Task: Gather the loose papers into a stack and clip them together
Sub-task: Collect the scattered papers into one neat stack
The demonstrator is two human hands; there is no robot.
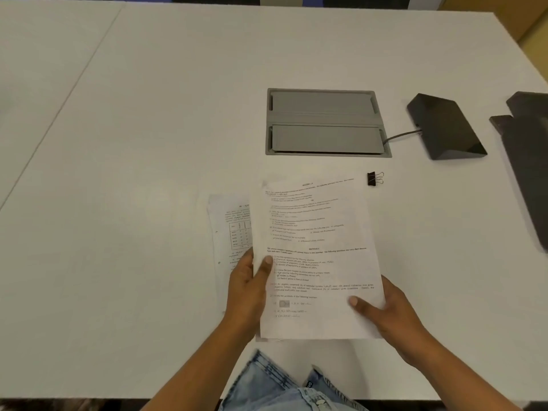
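Observation:
A printed paper sheet (317, 250) is held above the white table, with more sheets seeming to lie under it at its bottom edge. My left hand (247, 287) grips its left edge, thumb on top. My right hand (385, 312) holds its lower right edge, thumb pressed on the page. Another printed sheet (228, 232) with a table on it lies flat on the desk to the left, partly covered by the held sheet and my left hand. A black binder clip (374, 178) rests on the table just beyond the held sheet's upper right corner.
A grey cable hatch (324, 123) is set into the table (148, 143) behind the papers. A black wedge-shaped device (444, 126) with a cable sits to its right, and a dark object (527, 149) lies at the right edge. The table's near edge runs close to my lap.

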